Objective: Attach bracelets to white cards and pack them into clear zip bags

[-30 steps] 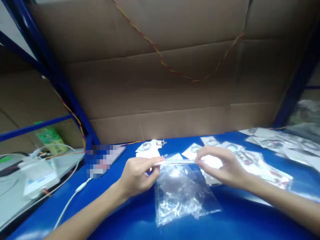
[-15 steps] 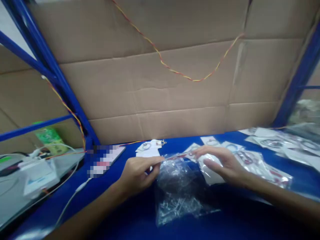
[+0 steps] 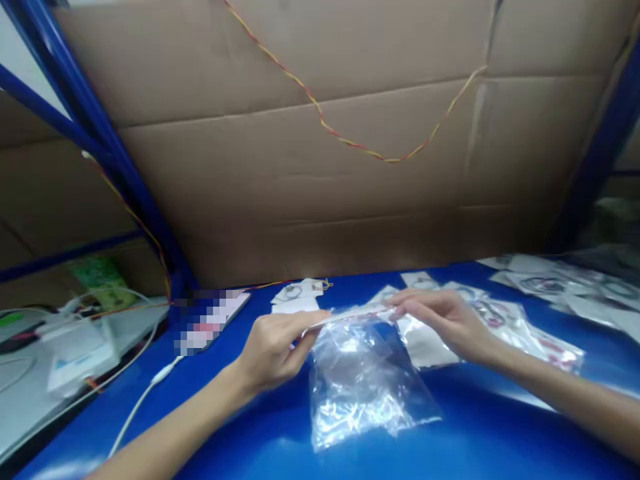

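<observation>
My left hand [image 3: 277, 350] is closed in a pinch on the left end of a thin flat packet [image 3: 350, 319], which looks like a white card in clear plastic. At the packet's right end, the thumb and fingers of my right hand [image 3: 450, 323] are closed on its edge. The packet is seen nearly edge-on, so its face is mostly hidden. Below it on the blue table lie clear plastic bags [image 3: 367, 393], crinkled and shiny. A white packet [image 3: 427, 343] lies partly under my right hand.
Several bagged cards with ring-like items [image 3: 543, 285] spread across the right. White cards [image 3: 295, 303] lie at the back. On the left are a phone-like device [image 3: 220, 320] with a white cable [image 3: 143, 400] and a white box [image 3: 83, 357]. A cardboard wall [image 3: 350, 167] stands behind.
My right thumb has come up against the packet's end, closing with the fingers. The packet has tilted and shows more of its face. The table looks brighter.
</observation>
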Demonstrator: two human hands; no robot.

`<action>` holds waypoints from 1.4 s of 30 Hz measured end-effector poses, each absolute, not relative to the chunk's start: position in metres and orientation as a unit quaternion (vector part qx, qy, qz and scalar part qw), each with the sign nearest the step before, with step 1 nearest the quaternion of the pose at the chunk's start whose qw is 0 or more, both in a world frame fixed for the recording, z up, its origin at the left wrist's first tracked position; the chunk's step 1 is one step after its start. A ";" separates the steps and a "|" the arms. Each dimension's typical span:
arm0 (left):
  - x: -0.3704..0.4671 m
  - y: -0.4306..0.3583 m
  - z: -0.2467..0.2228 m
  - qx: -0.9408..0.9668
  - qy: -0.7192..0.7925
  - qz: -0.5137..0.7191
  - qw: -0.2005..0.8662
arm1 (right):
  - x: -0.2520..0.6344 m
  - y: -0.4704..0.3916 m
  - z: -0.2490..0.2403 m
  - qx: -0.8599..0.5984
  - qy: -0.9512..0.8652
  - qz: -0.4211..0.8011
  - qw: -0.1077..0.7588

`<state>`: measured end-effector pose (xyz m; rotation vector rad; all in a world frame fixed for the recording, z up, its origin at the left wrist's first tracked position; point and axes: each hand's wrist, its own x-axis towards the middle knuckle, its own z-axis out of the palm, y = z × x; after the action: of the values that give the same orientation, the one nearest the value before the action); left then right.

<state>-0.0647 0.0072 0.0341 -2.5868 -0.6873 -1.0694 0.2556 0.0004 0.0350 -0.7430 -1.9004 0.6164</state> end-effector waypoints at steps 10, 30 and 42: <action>-0.065 0.008 0.033 -0.894 -0.228 -0.366 0.122 | 0.252 -0.001 0.034 -0.337 -0.778 0.225 0.479; -0.065 0.007 0.034 -0.908 -0.198 -0.343 0.137 | 0.257 0.003 0.026 -0.281 -0.803 0.177 0.494; -0.065 0.007 0.034 -0.912 -0.193 -0.340 0.124 | 0.256 0.001 0.027 -0.220 -0.820 0.064 0.524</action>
<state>-0.0649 0.0072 0.0344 -2.6600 -0.5624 -0.9910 0.2562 0.0009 0.0267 -0.5266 -1.9634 0.1530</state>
